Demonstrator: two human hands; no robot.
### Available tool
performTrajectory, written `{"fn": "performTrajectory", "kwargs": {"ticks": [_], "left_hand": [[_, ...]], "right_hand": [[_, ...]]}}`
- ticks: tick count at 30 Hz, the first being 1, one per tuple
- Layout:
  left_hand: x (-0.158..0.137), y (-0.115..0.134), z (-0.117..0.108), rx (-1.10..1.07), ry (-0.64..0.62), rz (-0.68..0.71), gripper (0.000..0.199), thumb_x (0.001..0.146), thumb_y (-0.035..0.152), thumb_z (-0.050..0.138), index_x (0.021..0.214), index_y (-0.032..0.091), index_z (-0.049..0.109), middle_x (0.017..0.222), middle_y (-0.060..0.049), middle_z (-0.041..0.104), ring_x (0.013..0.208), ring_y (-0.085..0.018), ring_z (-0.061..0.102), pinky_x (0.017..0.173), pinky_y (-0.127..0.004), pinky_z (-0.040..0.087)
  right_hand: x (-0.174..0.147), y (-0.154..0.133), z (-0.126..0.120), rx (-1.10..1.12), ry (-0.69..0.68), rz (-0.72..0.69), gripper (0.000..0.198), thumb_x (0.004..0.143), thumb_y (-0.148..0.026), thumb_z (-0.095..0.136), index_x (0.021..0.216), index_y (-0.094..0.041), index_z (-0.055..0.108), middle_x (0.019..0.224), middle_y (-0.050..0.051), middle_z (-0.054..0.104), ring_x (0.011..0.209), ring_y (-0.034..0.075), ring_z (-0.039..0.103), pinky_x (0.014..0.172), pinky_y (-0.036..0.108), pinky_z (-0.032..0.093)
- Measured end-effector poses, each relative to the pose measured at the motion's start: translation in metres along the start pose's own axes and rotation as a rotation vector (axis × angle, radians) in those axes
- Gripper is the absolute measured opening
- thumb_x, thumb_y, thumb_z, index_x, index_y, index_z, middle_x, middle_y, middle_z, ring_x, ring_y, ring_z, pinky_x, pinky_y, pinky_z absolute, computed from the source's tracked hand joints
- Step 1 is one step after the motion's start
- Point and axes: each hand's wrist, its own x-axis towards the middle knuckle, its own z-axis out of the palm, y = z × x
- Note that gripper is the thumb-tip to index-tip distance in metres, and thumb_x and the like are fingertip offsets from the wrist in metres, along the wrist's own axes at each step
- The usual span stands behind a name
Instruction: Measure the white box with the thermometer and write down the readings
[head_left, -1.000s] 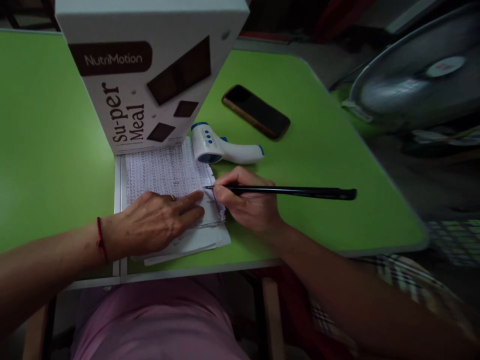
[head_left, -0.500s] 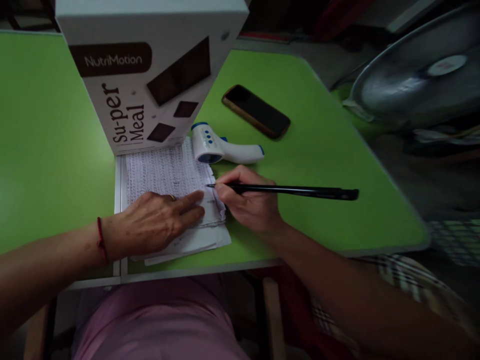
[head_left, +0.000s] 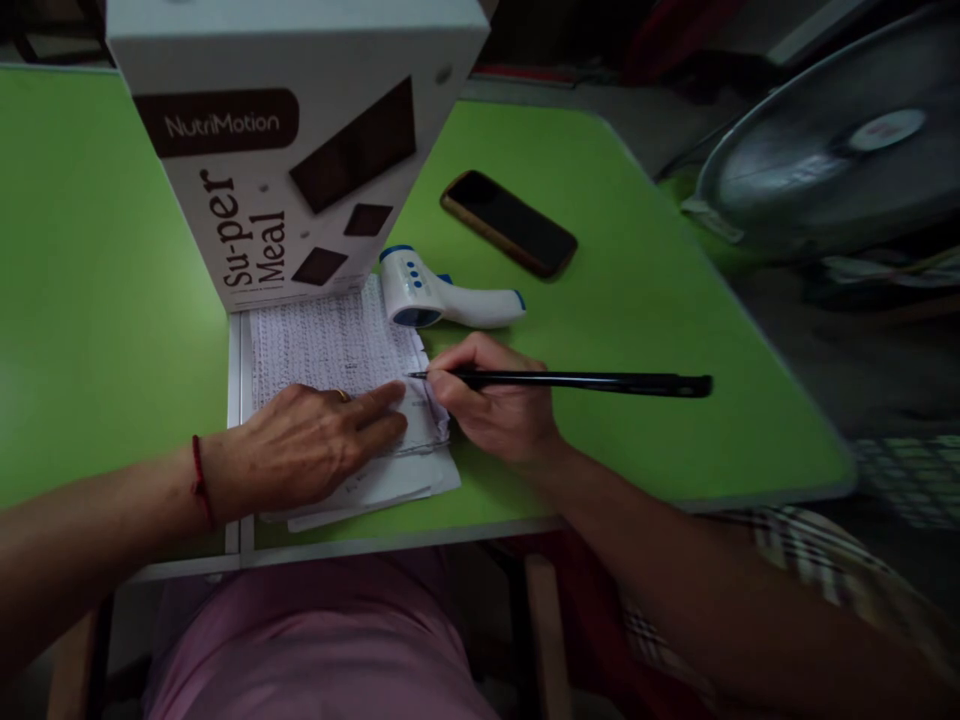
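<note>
My right hand (head_left: 495,400) pinches a long black pen (head_left: 585,382) near its point. The pen's tip is at the right side of a sheet of paper (head_left: 315,345) covered in dense rows of handwriting. Across the lower part of that sheet lies my left hand (head_left: 315,440), open and palm down, its fingers stretched toward the pen tip. More loose papers (head_left: 397,482) stick out below. Just above the sheet's right edge, a white and blue infrared thermometer (head_left: 450,300) rests on its side.
A tall white NutriMotion box (head_left: 277,160) stands at the paper's far edge. A dark phone (head_left: 510,222) with a brown case lies on the green table (head_left: 675,400). Beyond the table's right edge is a large round fan (head_left: 840,140).
The whole view has shifted very slightly. The pen tip stays close to the same spot on the paper, and both hands keep their hold and place.
</note>
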Motion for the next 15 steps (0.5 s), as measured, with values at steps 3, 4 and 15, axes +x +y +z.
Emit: {"fn": "performTrajectory", "kwargs": {"ticks": [3,4,15], "left_hand": [[0.0,-0.0001,0.0,-0.007,0.0,-0.001,0.036,0.098,0.011,0.043,0.129,0.017,0.059,0.154,-0.01,0.05,0.074,-0.019,0.074,0.046,-0.032,0.049],[0.0,-0.0001,0.0001,-0.008,0.0,0.0,0.036,0.098,0.011,0.042,0.129,0.017,0.058,0.154,-0.01,0.05,0.074,-0.019,0.074,0.046,-0.032,0.05],[0.0001,-0.0005,0.0008,-0.008,0.001,0.001,0.035,0.098,0.011,0.042,0.129,0.016,0.058,0.153,-0.011,0.051,0.073,-0.018,0.073,0.045,-0.029,0.047]], "right_hand": [[-0.0001,0.0003,-0.0002,-0.006,0.01,0.028,0.014,0.079,-0.016,0.057,0.067,-0.023,0.056,0.054,-0.006,0.056,0.046,0.009,0.048,0.045,0.024,0.039],[-0.0003,0.0002,-0.0001,-0.008,0.016,0.044,0.014,0.079,-0.017,0.057,0.067,-0.023,0.057,0.053,-0.006,0.056,0.046,0.009,0.048,0.045,0.023,0.039],[0.0004,-0.0014,0.0008,0.027,0.024,0.08,0.014,0.078,-0.018,0.057,0.066,-0.024,0.056,0.055,-0.005,0.057,0.047,0.01,0.049,0.045,0.024,0.041]]}}
